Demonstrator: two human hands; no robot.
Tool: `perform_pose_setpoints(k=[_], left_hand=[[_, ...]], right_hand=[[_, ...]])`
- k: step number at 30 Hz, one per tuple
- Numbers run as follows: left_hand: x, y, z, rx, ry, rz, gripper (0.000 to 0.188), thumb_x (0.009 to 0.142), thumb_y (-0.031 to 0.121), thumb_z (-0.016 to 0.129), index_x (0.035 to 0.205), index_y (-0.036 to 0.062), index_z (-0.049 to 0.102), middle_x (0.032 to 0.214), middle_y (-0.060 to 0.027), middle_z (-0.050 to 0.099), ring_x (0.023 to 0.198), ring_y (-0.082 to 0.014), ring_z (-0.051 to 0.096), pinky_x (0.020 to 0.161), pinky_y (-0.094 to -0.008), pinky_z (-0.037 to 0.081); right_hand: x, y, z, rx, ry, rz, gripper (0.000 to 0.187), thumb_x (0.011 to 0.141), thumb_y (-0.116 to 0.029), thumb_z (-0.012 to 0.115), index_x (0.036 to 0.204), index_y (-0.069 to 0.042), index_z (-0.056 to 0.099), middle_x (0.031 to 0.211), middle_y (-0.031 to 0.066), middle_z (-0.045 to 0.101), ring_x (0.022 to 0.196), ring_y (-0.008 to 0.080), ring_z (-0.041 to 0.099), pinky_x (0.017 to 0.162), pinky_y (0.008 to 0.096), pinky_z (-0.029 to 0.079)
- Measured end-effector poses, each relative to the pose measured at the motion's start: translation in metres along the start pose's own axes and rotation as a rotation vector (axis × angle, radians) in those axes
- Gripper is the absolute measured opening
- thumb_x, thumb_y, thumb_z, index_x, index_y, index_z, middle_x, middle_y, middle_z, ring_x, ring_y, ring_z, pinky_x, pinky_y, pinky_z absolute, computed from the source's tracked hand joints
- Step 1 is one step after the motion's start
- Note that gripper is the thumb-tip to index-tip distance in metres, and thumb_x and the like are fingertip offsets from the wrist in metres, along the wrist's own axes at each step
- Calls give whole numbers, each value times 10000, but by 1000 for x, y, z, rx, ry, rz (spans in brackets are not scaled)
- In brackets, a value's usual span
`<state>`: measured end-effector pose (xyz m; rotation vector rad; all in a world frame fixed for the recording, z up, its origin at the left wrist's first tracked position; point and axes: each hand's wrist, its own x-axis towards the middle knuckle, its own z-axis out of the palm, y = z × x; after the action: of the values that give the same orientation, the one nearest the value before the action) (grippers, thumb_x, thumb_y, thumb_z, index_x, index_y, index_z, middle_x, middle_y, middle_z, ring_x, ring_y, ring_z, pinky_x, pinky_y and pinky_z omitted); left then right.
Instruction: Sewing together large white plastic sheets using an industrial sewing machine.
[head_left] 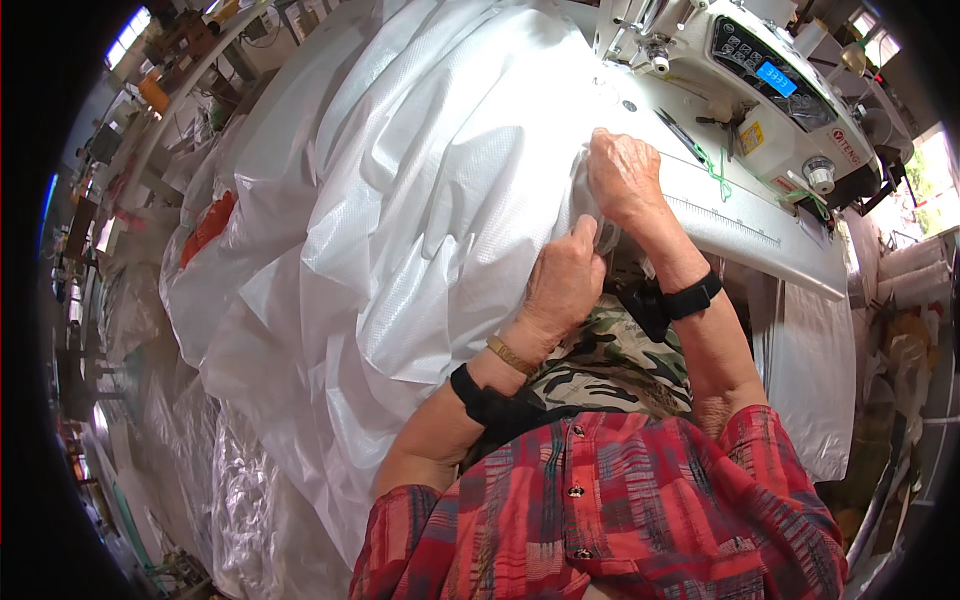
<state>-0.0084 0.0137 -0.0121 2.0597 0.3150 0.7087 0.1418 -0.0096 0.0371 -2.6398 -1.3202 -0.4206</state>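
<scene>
A large white woven plastic sheet [430, 200] lies in deep folds over the table and hangs down on my left. My right hand [625, 178] is closed on its right edge, close to the sewing machine [790, 90]. Just below and to the left, my left hand [568, 275] is also closed, with the same edge gathered between its fingers and thumb. The edge runs from one hand to the other. Exactly how the fingertips pinch the sheet is partly hidden.
A ruler strip [725, 222] runs along the table's front edge on the right. Green-handled thread snips [712, 165] lie beside the machine, with a lit blue display [776, 78] above. Clear plastic [250, 490] hangs at lower left; an orange-red piece [208, 228] shows at left.
</scene>
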Motion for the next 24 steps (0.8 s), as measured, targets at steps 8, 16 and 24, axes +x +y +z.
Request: perform_pose_setpoints(k=[8,16,24], left_hand=[[33,-3,-8,254,76,177,60,803,35,543,850,11,512,712,-220,598,698,-416,614,634,-494,477],[17,1,0,306,110,153,64,811,64,572,844,28,531,808,-148,588,754,-357,614,658,-444,489],[23,1,5,327,33,243,101,791,67,611,857,41,538,807,-134,560,771,-335,609,657,-431,487]], right_hand=[[39,4,6,-56,-76,-29,98,660,-2,654,740,-18,710,730,205,676,743,344,700,621,421,545],[16,12,20,57,133,120,97,763,-86,618,729,-26,686,757,202,683,742,346,692,651,450,510],[8,18,25,-41,196,-34,121,803,-146,594,741,-43,610,745,173,666,695,344,648,633,469,416]])
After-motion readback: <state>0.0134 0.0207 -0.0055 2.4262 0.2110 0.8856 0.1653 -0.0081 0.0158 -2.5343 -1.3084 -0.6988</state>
